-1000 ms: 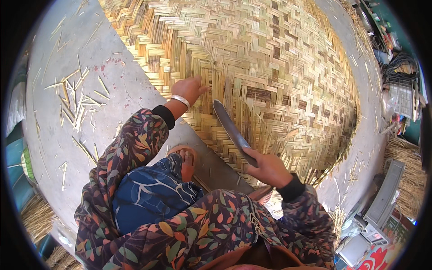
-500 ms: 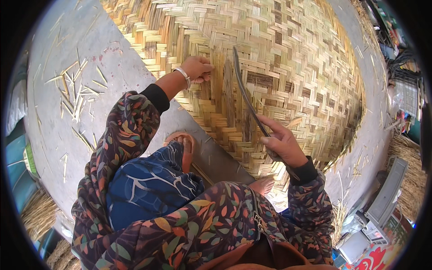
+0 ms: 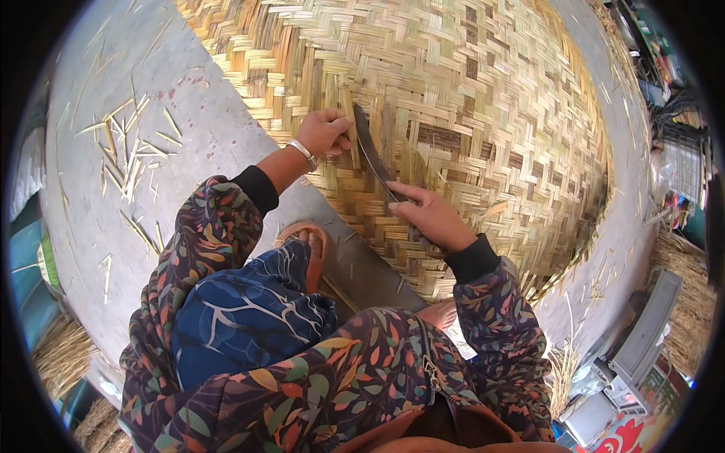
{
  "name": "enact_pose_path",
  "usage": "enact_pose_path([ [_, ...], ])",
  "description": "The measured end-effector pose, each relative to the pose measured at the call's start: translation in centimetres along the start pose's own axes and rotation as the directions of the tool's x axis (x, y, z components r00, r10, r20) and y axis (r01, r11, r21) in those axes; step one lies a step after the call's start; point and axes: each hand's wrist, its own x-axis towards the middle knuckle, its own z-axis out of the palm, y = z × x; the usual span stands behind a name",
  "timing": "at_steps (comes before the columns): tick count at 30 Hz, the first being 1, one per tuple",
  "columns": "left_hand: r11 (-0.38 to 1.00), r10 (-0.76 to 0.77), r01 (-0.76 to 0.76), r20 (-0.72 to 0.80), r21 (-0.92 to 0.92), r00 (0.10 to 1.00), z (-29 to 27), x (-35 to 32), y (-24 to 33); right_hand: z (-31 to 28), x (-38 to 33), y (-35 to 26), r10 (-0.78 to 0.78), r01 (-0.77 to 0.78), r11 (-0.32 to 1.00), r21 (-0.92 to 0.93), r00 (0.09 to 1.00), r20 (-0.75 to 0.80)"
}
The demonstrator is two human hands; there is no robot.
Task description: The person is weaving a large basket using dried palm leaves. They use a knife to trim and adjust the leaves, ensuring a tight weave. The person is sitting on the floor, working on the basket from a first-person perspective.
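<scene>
A large woven bamboo mat spreads in front of me, its light and brown strips crossing in a herringbone pattern. My left hand, with a silver bangle on the wrist, is closed at the mat's left part. Its thumb and fingers pinch a pale upright bamboo strip. My right hand is wrapped round the near end of a long, slightly curved knife. The dark blade points away from me, its tip beside my left fingertips and close to the strip. My fingers hide the knife's handle.
Cut bamboo pieces lie scattered on the grey concrete floor at left. My sandalled foot stands by the mat's near edge. At right are a grey bench-like object, straw bundles and assorted clutter.
My right hand has moved left and slightly away from me, bringing the knife's blade beside the left hand. The left hand has shifted slightly left and nearer.
</scene>
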Motion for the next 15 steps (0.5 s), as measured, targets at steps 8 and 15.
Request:
enact_pose_path([
  [8, 0.985, -0.122, 0.122, 0.005, -0.121, 0.992, 0.8, -0.4, 0.8, 0.8, 2.3, 1.8, -0.222, 0.154, 0.898, -0.413, 0.968, -0.12],
  [15, 0.961, -0.241, 0.247, 0.066, -0.121, 0.968, 1.5, 0.3, 0.1, 3.6, 3.8, 2.5, -0.242, 0.069, 0.85, -0.522, 0.932, -0.27],
])
